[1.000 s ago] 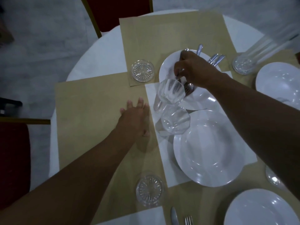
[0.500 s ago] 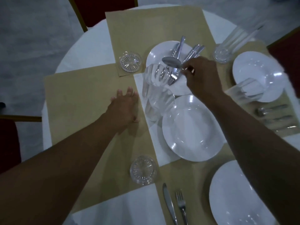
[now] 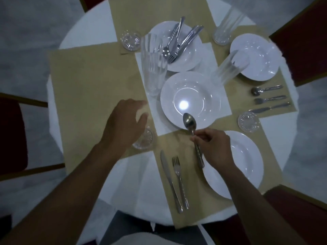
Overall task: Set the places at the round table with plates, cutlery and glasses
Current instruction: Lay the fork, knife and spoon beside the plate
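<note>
Pinched in your right hand (image 3: 215, 148), the steel spoon (image 3: 192, 131) wants laying right of the near fork (image 3: 178, 175); left hand (image 3: 126, 124) loose, empty

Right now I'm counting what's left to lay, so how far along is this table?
Done: the right-side place has plate, spoon, fork, knife. In hand: the right hand carries a spoon toward the near place, where knife and fork lie. Left: two bare mats, spare cutlery on the far plate, stacked glasses.

Red-cushioned chairs (image 3: 304, 45) with wooden frames ring the table, standing on a grey mottled floor (image 3: 30, 32).
</note>
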